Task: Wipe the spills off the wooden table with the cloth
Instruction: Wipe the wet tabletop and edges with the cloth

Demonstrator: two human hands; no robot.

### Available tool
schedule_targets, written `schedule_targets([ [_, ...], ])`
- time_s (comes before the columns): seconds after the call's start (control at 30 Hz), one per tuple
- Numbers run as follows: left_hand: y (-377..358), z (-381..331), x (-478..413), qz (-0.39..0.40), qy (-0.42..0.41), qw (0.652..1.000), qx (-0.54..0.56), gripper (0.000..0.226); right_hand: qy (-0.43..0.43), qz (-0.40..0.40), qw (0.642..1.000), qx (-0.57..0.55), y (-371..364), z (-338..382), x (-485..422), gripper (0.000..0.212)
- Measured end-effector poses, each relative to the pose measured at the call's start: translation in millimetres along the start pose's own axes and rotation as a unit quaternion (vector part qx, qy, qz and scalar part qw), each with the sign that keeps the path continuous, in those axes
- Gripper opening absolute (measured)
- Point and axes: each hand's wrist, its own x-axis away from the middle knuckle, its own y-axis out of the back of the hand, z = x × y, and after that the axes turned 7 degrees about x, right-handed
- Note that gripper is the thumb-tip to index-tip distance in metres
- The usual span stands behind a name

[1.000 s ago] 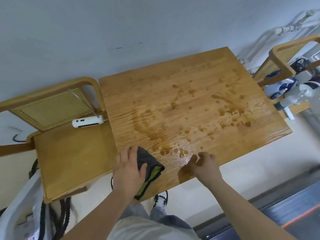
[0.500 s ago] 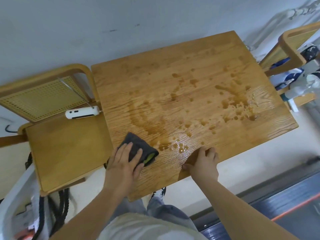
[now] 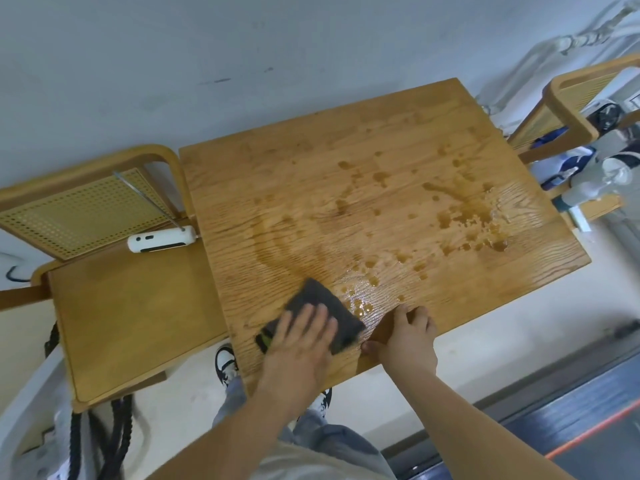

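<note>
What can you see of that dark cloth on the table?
The cloth is dark grey and looks soft and thick, roughly square, with a yellow-green strip showing at its near-left edge. It lies flat on the wooden table near the front edge. The left hand presses on it with straight fingers, covering its near half. Brown spill drops sit just right of it.

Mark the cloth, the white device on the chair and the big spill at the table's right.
cloth (image 3: 320,297): head view, bare grey part towards its far corner.
white device (image 3: 161,239): head view, middle of its body.
big spill (image 3: 462,218): head view, its widest brown patch.
</note>
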Motion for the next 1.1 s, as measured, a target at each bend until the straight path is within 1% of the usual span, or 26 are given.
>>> schedule_targets([
  [0.07, 8.0, 17.9, -2.8, 0.063, -0.147, 0.987, -0.014, 0.056, 0.006, -0.009, 1.000, -0.002, -1.5, -2.4, -0.7, 0.096],
  [0.1, 14.1, 33.1, -9.7, 0.067, -0.176, 0.982, -0.013, 0.055, 0.010, -0.011, 1.000, -0.005, -1.6, -3.0, -1.8, 0.097],
  [0.13, 19.5, 46.9, -17.8, 0.057, -0.165, 0.985, -0.007, 0.054, 0.013, -0.008, 1.000, -0.008, -1.4, -3.5, -3.4, 0.100],
  [0.17, 23.3, 56.0, -25.5, 0.039, -0.119, 0.992, 0.002, 0.053, 0.014, 0.000, 1.000, -0.012, -0.3, -4.2, -4.8, 0.103],
  [0.2, 28.3, 55.5, -30.4, 0.012, -0.048, 0.999, 0.019, 0.054, 0.015, 0.011, 1.000, -0.017, 1.6, -5.7, -5.7, 0.104],
  [0.23, 32.6, 44.8, -33.2, -0.009, 0.025, 0.999, 0.030, 0.054, 0.015, 0.021, 0.999, -0.023, 4.5, -9.2, -5.8, 0.101],
  [0.27, 30.3, 29.3, -34.7, -0.027, 0.074, 0.996, 0.034, 0.055, 0.015, 0.024, 0.999, -0.033, 8.7, -14.0, -6.7, 0.095],
  [0.3, 20.9, 12.2, -31.5, -0.040, 0.089, 0.994, 0.045, 0.056, 0.019, 0.016, 0.999, -0.040, 13.1, -19.7, -8.9, 0.087],
  [0.33, 11.6, -2.5, -25.4, -0.033, 0.064, 0.997, 0.040, 0.058, 0.024, -0.001, 0.999, -0.035, 18.4, -25.4, -12.9, 0.079],
  [0.37, 4.6, -10.1, -19.2, -0.007, -0.002, 1.000, 0.020, 0.059, 0.025, -0.016, 0.999, -0.017, 23.9, -31.6, -17.4, 0.077],
  [0.43, 9.5, 1.8, -18.9, 0.064, -0.164, 0.984, -0.010, 0.058, 0.011, -0.017, 0.999, 0.030, 31.7, -40.9, -26.5, 0.098],
  [0.47, 19.3, 12.4, -25.1, 0.082, -0.202, 0.976, -0.011, 0.056, 0.002, -0.003, 0.999, 0.036, 32.2, -42.8, -30.2, 0.109],
  [0.5, 26.8, 23.8, -33.6, 0.087, -0.207, 0.974, -0.014, 0.055, -0.004, 0.005, 0.999, 0.033, 30.6, -43.2, -32.8, 0.116],
  [0.53, 31.3, 31.9, -43.9, 0.080, -0.177, 0.981, -0.023, 0.055, -0.007, 0.006, 1.000, 0.026, 29.2, -42.7, -34.8, 0.118],
  [0.57, 33.5, 33.9, -52.7, 0.064, -0.117, 0.991, -0.008, 0.055, -0.011, 0.004, 1.000, 0.022, 28.2, -41.9, -35.9, 0.119],
  [0.63, 31.9, 19.1, -60.5, -0.010, 0.009, 0.999, 0.033, 0.056, -0.012, 0.003, 0.999, 0.036, 27.6, -40.5, -37.2, 0.120],
  [0.67, 25.9, 3.2, -60.4, -0.027, 0.051, 0.997, 0.042, 0.057, -0.014, 0.006, 0.999, 0.049, 27.5, -39.8, -38.4, 0.121],
  [0.7, 18.2, -12.9, -56.0, -0.018, 0.068, 0.996, 0.050, 0.059, -0.017, 0.007, 0.998, 0.061, 28.1, -38.9, -39.2, 0.122],
  [0.73, 10.3, -25.7, -50.3, -0.018, 0.047, 0.998, 0.048, 0.060, -0.020, 0.005, 0.997, 0.070, 28.5, -37.2, -40.2, 0.123],
  [0.8, 6.3, -29.2, -42.8, 0.032, -0.071, 0.997, 0.026, 0.062, -0.025, -0.010, 0.997, 0.077, 27.0, -35.1, -41.9, 0.120],
  [0.87, 23.4, -8.1, -53.0, 0.087, -0.187, 0.978, 0.010, 0.057, -0.025, -0.019, 0.997, 0.073, 25.6, -34.6, -43.2, 0.118],
  [0.9, 33.1, 3.8, -65.1, 0.089, -0.220, 0.971, -0.007, 0.055, -0.024, -0.017, 0.997, 0.069, 25.7, -34.7, -43.5, 0.120],
  [0.93, 40.4, 12.0, -80.4, 0.099, -0.217, 0.971, -0.015, 0.054, -0.022, -0.013, 0.997, 0.066, 25.4, -35.3, -44.0, 0.122],
  [1.0, 49.1, 6.5, -106.9, 0.089, -0.120, 0.989, -0.002, 0.055, -0.016, -0.012, 0.998, 0.055, 25.2, -38.3, -44.2, 0.121],
  [1.07, 50.2, -21.4, -120.9, 0.074, -0.017, 0.997, 0.020, 0.056, -0.012, -0.013, 0.999, 0.040, 25.7, -43.0, -41.9, 0.118],
  [1.1, 44.9, -36.1, -120.9, 0.081, -0.011, 0.996, 0.022, 0.056, -0.009, -0.017, 0.999, 0.036, 24.7, -45.8, -41.1, 0.116],
])
